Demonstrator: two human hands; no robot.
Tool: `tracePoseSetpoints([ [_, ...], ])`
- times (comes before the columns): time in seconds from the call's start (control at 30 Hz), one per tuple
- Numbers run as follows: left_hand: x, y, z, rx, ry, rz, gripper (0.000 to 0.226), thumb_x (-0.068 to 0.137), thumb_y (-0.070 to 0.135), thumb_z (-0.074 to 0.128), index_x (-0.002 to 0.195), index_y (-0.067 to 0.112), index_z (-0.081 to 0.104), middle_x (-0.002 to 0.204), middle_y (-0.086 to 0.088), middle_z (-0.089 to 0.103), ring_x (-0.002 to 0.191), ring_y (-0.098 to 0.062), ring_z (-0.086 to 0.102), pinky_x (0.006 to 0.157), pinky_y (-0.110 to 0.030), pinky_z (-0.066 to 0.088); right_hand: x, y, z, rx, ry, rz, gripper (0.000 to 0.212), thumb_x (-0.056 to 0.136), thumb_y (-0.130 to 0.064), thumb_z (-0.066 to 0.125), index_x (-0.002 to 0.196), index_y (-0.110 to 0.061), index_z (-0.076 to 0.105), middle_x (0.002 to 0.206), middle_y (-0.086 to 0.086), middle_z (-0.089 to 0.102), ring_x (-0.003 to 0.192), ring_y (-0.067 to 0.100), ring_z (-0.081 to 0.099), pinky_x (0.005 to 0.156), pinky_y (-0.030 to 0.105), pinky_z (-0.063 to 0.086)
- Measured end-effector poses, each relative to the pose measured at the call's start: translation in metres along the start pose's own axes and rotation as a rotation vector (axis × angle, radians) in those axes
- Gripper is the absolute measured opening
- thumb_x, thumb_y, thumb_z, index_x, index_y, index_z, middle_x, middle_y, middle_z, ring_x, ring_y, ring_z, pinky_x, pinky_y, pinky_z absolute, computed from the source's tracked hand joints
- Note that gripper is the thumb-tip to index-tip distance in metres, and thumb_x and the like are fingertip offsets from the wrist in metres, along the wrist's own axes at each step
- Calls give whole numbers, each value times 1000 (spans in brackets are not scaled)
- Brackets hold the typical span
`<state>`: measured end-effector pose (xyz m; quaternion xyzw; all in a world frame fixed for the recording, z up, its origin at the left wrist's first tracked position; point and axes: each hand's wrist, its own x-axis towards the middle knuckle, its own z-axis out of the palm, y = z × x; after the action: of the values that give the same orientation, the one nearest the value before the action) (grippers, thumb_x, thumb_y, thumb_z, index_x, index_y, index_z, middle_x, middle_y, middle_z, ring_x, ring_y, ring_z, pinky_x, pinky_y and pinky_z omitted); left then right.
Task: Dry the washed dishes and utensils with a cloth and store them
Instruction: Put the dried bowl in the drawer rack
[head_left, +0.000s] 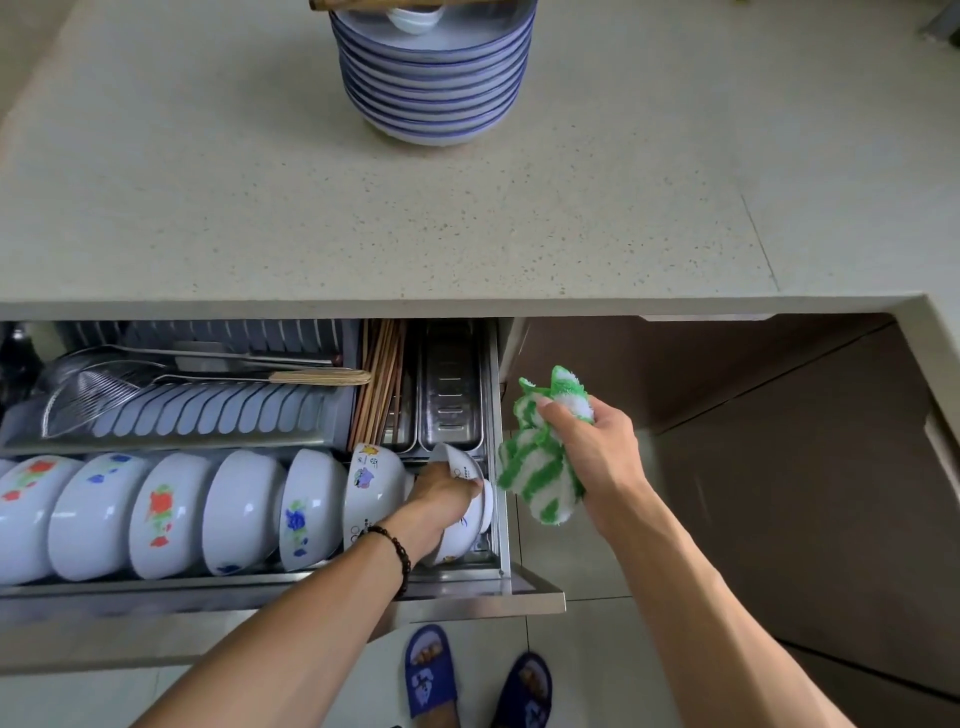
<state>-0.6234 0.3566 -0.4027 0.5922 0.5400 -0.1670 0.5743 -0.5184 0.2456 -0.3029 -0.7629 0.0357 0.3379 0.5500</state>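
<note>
My left hand (441, 493) reaches into the pulled-out metal dish drawer (467, 597) and grips a white bowl (465, 467) standing on edge at the right end of the front row. Several white bowls with flower prints (166, 514) stand on edge to its left. Just right of the drawer, my right hand (592, 447) is closed around a crumpled green-and-white striped cloth (535, 467). A tall stack of white plates with blue rims (434, 73) stands at the back of the counter, with a spoon lying in the top plate.
Behind the bowls lie a wire strainer (88, 389), a wooden-handled utensil (311, 376) and chopsticks (382, 379) beside a steel tray (449, 384). The speckled countertop (208, 182) overhangs the drawer. Brown cabinet fronts (779, 467) stand at right; my blue slippers (431, 670) are on the tiled floor.
</note>
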Motion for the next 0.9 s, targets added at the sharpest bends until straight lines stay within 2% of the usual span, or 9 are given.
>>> tracePoseSetpoints([
  [0.1, -3, 4, 0, 17, -22, -26, 49, 102, 18, 55, 146, 3, 38, 140, -16, 51, 113, -27, 51, 92, -34, 44, -1, -4, -2, 8, -4, -5, 25, 88, -24, 73, 96, -1, 69, 92, 22, 73, 84, 39, 73, 81, 56, 59],
  [0.17, -10, 8, -1, 22, -28, -49, 56, 101, 19, 54, 150, 4, 32, 147, -17, 45, 127, -33, 48, 102, -38, 45, -5, -8, -3, 36, -19, -7, 30, 88, -28, 75, 97, -1, 69, 88, 19, 75, 79, 34, 74, 79, 51, 61],
  [0.2, -12, 10, -2, 33, -20, -51, 56, 100, 20, 55, 149, 3, 33, 146, -17, 46, 128, -34, 49, 100, -39, 47, -8, -11, -3, 60, -27, -5, 34, 87, -32, 76, 97, 0, 69, 86, 16, 75, 75, 30, 75, 78, 48, 62],
  [0.33, -30, 23, -11, 245, 79, 84, 53, 95, 38, 61, 133, 4, 47, 115, -14, 62, 101, -29, 61, 67, -32, 47, -17, -21, -2, 126, -57, 1, 44, 77, -40, 85, 99, -5, 69, 89, 17, 75, 84, 32, 75, 83, 49, 61],
  [0.4, -46, 35, -21, 388, 161, 192, 58, 90, 50, 64, 131, 13, 46, 115, -6, 61, 100, -26, 60, 72, -32, 47, -21, -32, 0, 126, -72, -10, 55, 66, -39, 93, 106, -11, 66, 93, 14, 76, 87, 32, 75, 86, 53, 59],
  [0.5, -74, 63, -40, 568, 301, 403, 52, 89, 42, 66, 130, 16, 47, 118, -4, 57, 100, -22, 55, 75, -33, 44, -28, -59, 1, 79, -96, -62, 72, 63, -28, 96, 119, -13, 53, 103, 10, 73, 90, 25, 75, 85, 49, 60],
  [0.67, -100, 105, -73, 788, 559, 777, 51, 87, 31, 65, 134, 14, 52, 132, -6, 57, 128, -26, 48, 104, -36, 40, -34, -114, -2, -13, -88, -165, 58, 82, 7, 71, 128, -15, 42, 108, 8, 66, 91, 20, 71, 77, 35, 60],
  [0.8, -113, 144, -97, 923, 646, 876, 55, 86, 32, 66, 137, 13, 53, 142, -10, 53, 142, -31, 39, 117, -46, 31, -30, -170, -6, -28, -58, -224, 29, 98, -8, 58, 120, -16, 41, 108, 8, 62, 94, 21, 66, 75, 35, 56],
  [0.9, -123, 175, -114, 968, 728, 918, 59, 76, 31, 74, 130, 11, 60, 134, -12, 61, 134, -33, 50, 111, -50, 40, -26, -206, -9, -52, -96, -251, 11, 101, -23, 56, 109, -22, 48, 108, 10, 64, 97, 26, 65, 81, 39, 55],
])
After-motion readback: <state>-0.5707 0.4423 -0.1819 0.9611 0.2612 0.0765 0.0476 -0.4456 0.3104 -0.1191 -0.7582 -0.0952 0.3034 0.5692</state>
